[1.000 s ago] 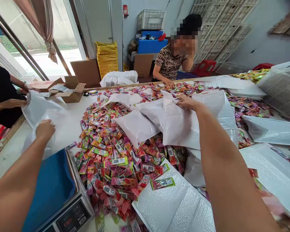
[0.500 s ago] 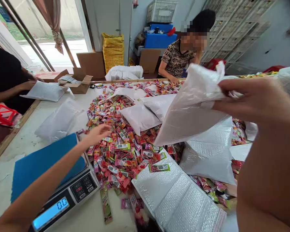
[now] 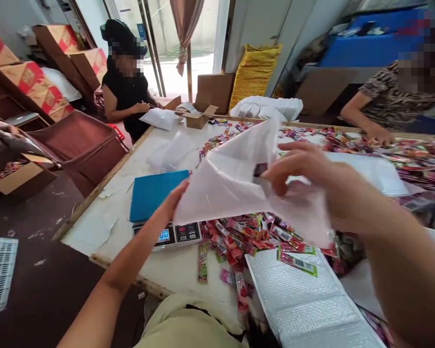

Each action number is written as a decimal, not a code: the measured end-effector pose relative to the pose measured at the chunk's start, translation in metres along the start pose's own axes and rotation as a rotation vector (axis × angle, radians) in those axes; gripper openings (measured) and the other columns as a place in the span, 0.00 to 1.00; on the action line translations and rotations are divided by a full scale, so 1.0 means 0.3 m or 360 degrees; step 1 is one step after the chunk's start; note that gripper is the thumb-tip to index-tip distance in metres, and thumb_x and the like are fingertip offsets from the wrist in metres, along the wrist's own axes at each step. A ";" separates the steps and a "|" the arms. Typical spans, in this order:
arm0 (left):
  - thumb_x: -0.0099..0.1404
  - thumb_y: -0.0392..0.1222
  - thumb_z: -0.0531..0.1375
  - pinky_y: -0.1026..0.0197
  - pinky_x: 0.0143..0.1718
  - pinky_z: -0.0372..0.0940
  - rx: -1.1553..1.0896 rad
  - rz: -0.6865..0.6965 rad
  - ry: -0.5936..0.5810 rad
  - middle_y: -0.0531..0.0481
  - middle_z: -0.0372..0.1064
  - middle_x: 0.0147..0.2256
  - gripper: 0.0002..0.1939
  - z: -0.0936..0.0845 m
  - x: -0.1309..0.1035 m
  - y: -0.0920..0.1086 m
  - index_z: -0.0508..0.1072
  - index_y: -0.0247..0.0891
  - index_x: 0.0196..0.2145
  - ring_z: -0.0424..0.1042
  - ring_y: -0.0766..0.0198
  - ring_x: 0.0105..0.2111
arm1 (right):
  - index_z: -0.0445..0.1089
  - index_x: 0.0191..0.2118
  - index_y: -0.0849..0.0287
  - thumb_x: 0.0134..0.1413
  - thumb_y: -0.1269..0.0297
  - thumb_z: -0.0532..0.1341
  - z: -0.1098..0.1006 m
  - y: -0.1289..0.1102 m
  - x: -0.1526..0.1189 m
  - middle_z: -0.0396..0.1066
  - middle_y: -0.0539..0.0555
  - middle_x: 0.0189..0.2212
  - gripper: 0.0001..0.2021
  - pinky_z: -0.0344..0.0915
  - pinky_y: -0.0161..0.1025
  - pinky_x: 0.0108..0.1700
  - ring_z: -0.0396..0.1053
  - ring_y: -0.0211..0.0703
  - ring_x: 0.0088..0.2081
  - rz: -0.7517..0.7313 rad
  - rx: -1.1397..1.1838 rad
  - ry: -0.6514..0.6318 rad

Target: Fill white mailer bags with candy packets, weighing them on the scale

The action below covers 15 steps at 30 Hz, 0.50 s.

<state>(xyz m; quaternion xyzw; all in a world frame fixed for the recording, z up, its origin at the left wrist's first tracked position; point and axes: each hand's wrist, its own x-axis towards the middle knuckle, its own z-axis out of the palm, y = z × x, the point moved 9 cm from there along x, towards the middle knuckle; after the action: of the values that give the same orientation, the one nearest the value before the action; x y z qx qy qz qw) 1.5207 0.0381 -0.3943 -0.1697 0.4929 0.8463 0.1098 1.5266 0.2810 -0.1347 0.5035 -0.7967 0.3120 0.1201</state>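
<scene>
- Half a second ago the right hand (image 3: 304, 169) alone held the white pouch (image 3: 220, 193) aloft, and the left hand (image 3: 177, 195) reached over the packets; now the pouch spans both, at the centre of view.
- The view has swung left too. For the work, the pouch seems to have gone from being fetched to being handled at its mouth.
- The hands are apart: the left at the pouch's 9 o'clock edge, its fingers hidden, so I cannot tell how firmly it grips; the right at 3 o'clock, fingers curled on the mouth, blurred.
- The pouch is thin, pale and matte, creased into sharp folds, its outline a slanting triangle.
- Below, towards 5 o'clock, lie glossy, narrow foil packets (image 3: 235, 237) in red, pink and green.
- At 4 to 5 o'clock, a silvery bubble-textured mailer (image 3: 293, 290) lies flat.
- At 8 o'clock, the scale (image 3: 188, 233) carries a smooth blue rectangular tray (image 3: 157, 193).
- At 10 o'clock, a limp translucent bag (image 3: 172, 152) rests on the scuffed white worktop (image 3: 90, 237).
</scene>
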 end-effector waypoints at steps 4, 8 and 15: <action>0.50 0.57 0.71 0.55 0.46 0.70 0.0412 0.0427 0.0449 0.46 0.76 0.48 0.42 -0.409 -0.042 0.271 0.68 0.40 0.59 0.75 0.52 0.46 | 0.72 0.32 0.50 0.59 0.69 0.58 0.319 -0.005 0.062 0.71 0.50 0.29 0.08 0.54 0.51 0.60 0.66 0.44 0.39 -0.0301 -0.0226 -0.0239; 0.42 0.64 0.72 0.58 0.43 0.67 0.0734 0.0656 0.0726 0.43 0.75 0.48 0.49 -0.657 -0.077 0.402 0.69 0.37 0.58 0.74 0.54 0.45 | 0.76 0.35 0.52 0.56 0.74 0.60 0.598 0.060 0.093 0.70 0.52 0.30 0.10 0.52 0.49 0.59 0.62 0.45 0.39 -0.0288 -0.0365 -0.0308; 0.49 0.62 0.69 0.60 0.38 0.62 0.1274 0.0654 0.0866 0.47 0.73 0.37 0.45 -0.745 -0.093 0.416 0.70 0.33 0.59 0.68 0.62 0.34 | 0.77 0.32 0.54 0.59 0.74 0.60 0.868 0.115 0.044 0.71 0.55 0.32 0.10 0.53 0.49 0.59 0.62 0.47 0.40 -0.0203 -0.0385 -0.0502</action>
<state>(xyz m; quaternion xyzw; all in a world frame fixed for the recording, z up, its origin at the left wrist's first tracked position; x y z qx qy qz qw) 1.5423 -0.2184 -0.3857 -0.2280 0.8115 0.5210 -0.1341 1.5223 0.1208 -0.3433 0.5773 -0.8039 0.1230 0.0730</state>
